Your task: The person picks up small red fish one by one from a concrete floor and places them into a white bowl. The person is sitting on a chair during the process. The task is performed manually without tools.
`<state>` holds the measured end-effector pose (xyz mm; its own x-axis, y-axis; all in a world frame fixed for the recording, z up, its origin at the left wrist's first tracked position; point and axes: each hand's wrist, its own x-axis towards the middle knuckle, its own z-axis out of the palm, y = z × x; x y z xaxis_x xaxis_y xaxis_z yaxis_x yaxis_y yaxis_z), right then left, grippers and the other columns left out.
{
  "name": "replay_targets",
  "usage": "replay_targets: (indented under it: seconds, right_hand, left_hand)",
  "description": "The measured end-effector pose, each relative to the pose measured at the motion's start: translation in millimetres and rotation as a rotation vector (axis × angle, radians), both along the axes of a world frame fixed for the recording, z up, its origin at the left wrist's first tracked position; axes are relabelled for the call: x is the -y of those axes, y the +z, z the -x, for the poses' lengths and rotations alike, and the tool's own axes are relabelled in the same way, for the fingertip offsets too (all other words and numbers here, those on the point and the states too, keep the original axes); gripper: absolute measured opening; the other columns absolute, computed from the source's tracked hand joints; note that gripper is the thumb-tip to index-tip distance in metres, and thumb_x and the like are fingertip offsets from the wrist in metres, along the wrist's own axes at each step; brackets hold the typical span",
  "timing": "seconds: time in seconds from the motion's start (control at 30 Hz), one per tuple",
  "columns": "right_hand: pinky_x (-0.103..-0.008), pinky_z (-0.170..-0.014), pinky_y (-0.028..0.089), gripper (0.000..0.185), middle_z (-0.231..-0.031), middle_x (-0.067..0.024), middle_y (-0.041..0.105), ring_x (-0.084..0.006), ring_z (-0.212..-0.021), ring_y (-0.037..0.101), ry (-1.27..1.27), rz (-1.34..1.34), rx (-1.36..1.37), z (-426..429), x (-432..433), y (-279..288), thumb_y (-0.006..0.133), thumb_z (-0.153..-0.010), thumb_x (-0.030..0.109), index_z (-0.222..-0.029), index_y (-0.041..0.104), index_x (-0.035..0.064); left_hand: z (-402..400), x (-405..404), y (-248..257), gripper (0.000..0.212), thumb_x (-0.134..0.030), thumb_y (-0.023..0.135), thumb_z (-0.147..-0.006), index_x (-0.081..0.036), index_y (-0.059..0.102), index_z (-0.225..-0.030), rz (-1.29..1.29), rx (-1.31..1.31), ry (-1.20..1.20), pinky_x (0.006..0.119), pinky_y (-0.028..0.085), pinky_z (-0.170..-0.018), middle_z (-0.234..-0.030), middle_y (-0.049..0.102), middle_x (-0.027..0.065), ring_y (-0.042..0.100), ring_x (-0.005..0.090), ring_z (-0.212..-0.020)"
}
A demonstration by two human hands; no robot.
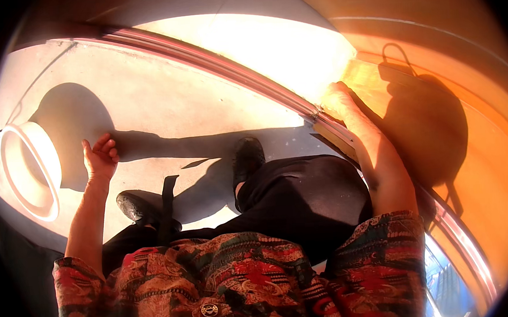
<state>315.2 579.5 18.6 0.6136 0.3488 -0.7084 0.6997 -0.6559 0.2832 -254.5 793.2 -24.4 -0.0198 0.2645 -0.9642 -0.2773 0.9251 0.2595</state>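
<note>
My left hand point(101, 157) is raised palm-up over the pale floor, fingers loosely curled with nothing between them. Left of it, a white plastic bucket point(54, 153) with a wide rim lies tilted, its mouth facing left. My right hand point(336, 99) reaches forward to the orange wooden panel point(371, 75), beside the end of a reddish metal track point(231, 68). Strong glare washes out its fingers, so whether it holds anything cannot be told.
Black shoes point(248, 156) stand on the sunlit floor point(167, 94) below my bent knees. The metal track runs diagonally across the floor and past my right arm. A dark strap point(167, 203) hangs by my left leg. Shadows fall on floor and panel.
</note>
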Motion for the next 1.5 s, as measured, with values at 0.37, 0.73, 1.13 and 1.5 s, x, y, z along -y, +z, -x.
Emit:
replay_targets:
  seconds: [0.37, 0.73, 1.13, 1.5]
  right_hand:
    - [-0.0302, -0.038, 0.036, 0.014, -0.056, -0.0102, 0.053, -0.0181, -0.046, 0.051, -0.377, 0.193, -0.35, 39, -50, 31, 0.053, -0.076, 0.006, -0.066, 0.056, -0.0026]
    - [-0.0299, -0.037, 0.036, 0.013, -0.056, -0.0103, 0.053, -0.0177, -0.044, 0.051, -0.513, 0.055, -0.228, 34, -32, 22, 0.055, -0.075, 0.006, -0.065, 0.056, -0.0022]
    - [-0.0296, -0.035, 0.036, 0.012, -0.056, -0.0104, 0.054, -0.0173, -0.043, 0.05, -0.653, -0.09, -0.115, 30, -19, 12, 0.056, -0.074, 0.005, -0.064, 0.056, -0.0018]
    - [-0.0293, -0.034, 0.036, 0.012, -0.056, -0.0106, 0.054, -0.0169, -0.041, 0.049, -0.797, -0.203, -0.057, 35, -13, 12, 0.058, -0.073, 0.005, -0.063, 0.057, -0.0014]
  left_hand:
    - [4, -1, -12, 0.063, -0.059, 0.028, -0.089, -0.006, 0.062, -0.088, 0.012, -0.076, -0.042, 0.027, 0.033, -0.042, -0.062, 0.057, 0.0057, 0.044, 0.0163, -0.047]
    - [0, -2, -8, 0.058, -0.058, 0.032, -0.089, -0.007, 0.061, -0.084, 0.027, -0.122, -0.046, 0.027, 0.03, -0.041, -0.058, 0.053, 0.0028, 0.041, 0.0149, -0.045]
    - [0, -2, -10, 0.058, -0.058, 0.032, -0.089, -0.008, 0.06, -0.082, 0.025, -0.114, -0.045, 0.027, 0.03, -0.041, -0.056, 0.053, 0.0025, 0.04, 0.015, -0.044]
    - [0, -2, -7, 0.062, -0.056, 0.028, -0.091, -0.005, 0.061, -0.081, 0.012, -0.074, -0.058, 0.028, 0.032, -0.041, -0.055, 0.054, 0.0048, 0.042, 0.0166, -0.044]
